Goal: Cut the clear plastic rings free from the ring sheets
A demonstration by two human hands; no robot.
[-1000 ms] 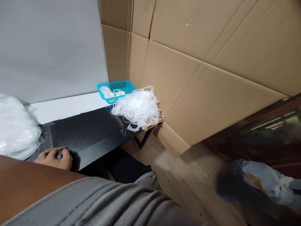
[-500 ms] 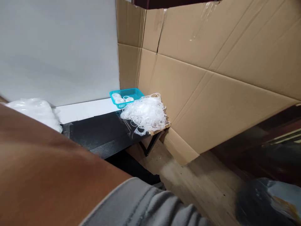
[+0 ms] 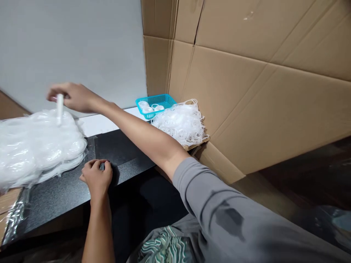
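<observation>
Head view, listed as we find it. Right hand [image 3: 78,97]: fingers pinched round a blurred white stick [image 3: 59,111], over the plastic-wrapped stack [image 3: 52,142] at the table's [image 3: 109,146] left end; contact we cannot tell. Left hand [image 3: 98,177]: fingers curled at the front edge; whether they grip anything, we cannot tell. Right end: pile of white loops [image 3: 179,122]; blue-green basket [image 3: 168,103] by the back edge. Risks, we judge: a loose pinch could drop the stick; a low forearm [image 3: 137,131] could sweep loops off the edge.
</observation>
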